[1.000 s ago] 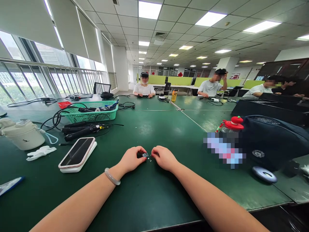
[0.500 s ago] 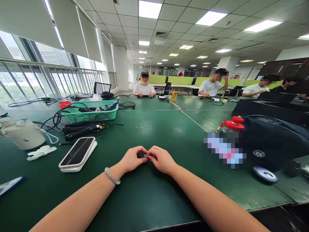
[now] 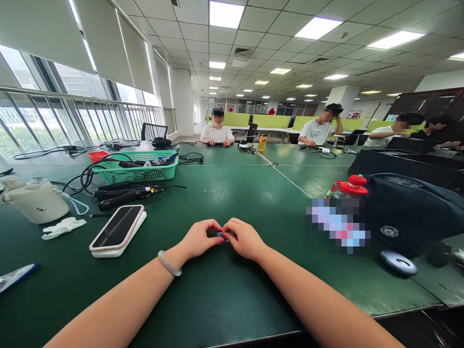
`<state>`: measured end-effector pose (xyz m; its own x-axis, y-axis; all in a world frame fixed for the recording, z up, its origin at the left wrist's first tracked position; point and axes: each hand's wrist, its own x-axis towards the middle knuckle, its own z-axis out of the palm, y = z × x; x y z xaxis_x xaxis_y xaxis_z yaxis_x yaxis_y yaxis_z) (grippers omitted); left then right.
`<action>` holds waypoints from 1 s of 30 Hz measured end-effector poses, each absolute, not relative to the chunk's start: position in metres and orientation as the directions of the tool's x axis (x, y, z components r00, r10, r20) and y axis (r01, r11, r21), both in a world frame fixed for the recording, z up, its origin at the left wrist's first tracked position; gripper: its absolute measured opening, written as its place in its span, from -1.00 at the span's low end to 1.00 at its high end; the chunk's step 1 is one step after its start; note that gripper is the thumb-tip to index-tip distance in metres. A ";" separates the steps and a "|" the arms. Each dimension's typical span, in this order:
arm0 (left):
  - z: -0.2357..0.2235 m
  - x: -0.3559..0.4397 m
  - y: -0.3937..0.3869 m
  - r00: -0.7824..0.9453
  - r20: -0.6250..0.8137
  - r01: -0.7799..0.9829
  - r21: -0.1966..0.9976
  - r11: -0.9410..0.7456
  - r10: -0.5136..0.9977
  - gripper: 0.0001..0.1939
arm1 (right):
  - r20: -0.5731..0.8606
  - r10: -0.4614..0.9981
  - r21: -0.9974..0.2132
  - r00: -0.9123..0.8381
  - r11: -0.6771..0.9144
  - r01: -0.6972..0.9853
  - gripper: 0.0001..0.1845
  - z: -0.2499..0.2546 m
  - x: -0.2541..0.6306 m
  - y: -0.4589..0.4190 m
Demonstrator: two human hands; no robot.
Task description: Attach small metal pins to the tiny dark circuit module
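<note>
The left hand [image 3: 197,239] held a small part [image 3: 220,235] in a narrow pinch, with its thumb and finger tips on it. The part sat low over the green table [image 3: 213,299], right in the little gap between the two hands. Most of it was hidden by fingers, so its shape was hard to see. The right hand [image 3: 244,239] was just beside it, with its finger tips close together at the part's right side. I cannot tell if the right hand was holding a bit of its own. A pale bracelet [image 3: 168,263] was on the left wrist.

To the left of the left hand, a phone [image 3: 119,226] lay on a flat white thing [image 3: 108,253]. Farther left were a crumpled white piece [image 3: 64,228] and a cream jug [image 3: 38,203]. Ahead and left of the left hand were some black sticks [image 3: 123,198], and past them a green basket [image 3: 143,175] with stuff in it. Well off to the right of the right hand were a red-topped bottle [image 3: 355,186], a dark bag [image 3: 409,212] and a shiny round thing [image 3: 398,262]. Far ahead of both hands, a person [image 3: 216,133] in white sat at the table.
</note>
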<state>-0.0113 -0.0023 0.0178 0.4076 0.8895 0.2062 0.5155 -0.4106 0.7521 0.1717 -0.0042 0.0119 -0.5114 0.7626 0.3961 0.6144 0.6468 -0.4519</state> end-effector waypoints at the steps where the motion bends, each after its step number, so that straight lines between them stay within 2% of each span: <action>1: 0.018 -0.011 -0.002 0.410 0.205 0.516 0.751 -0.411 0.889 -0.80 | 0.396 0.763 -0.454 -0.511 0.646 0.614 -0.89 0.012 0.172 -0.004; 15: 0.015 -0.013 -0.001 0.410 0.206 0.547 0.723 -0.421 0.888 -0.78 | 0.381 0.775 -0.477 -0.504 0.632 0.611 -0.93 0.010 0.172 -0.003; 20: 0.015 -0.013 -0.001 0.416 0.214 0.548 0.717 -0.431 0.884 -0.77 | 0.369 0.801 -0.527 -0.471 0.598 0.603 -0.98 0.011 0.171 -0.003; 25: 0.017 -0.013 -0.003 0.422 0.222 0.561 0.698 -0.445 0.879 -0.78 | 0.299 0.858 -0.619 -0.418 0.508 0.599 -0.88 0.011 0.171 -0.001; 30: 0.019 -0.012 -0.004 0.398 0.224 0.560 0.709 -0.428 0.890 -0.79 | 0.250 0.886 -0.629 -0.391 0.455 0.630 -0.82 0.007 0.173 0.003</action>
<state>-0.0124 -0.0037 0.0191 0.3977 0.8899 0.2236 0.5602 -0.4285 0.7089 0.1731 0.0033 0.0070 -0.3907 0.8860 0.2496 0.6304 0.4552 -0.6288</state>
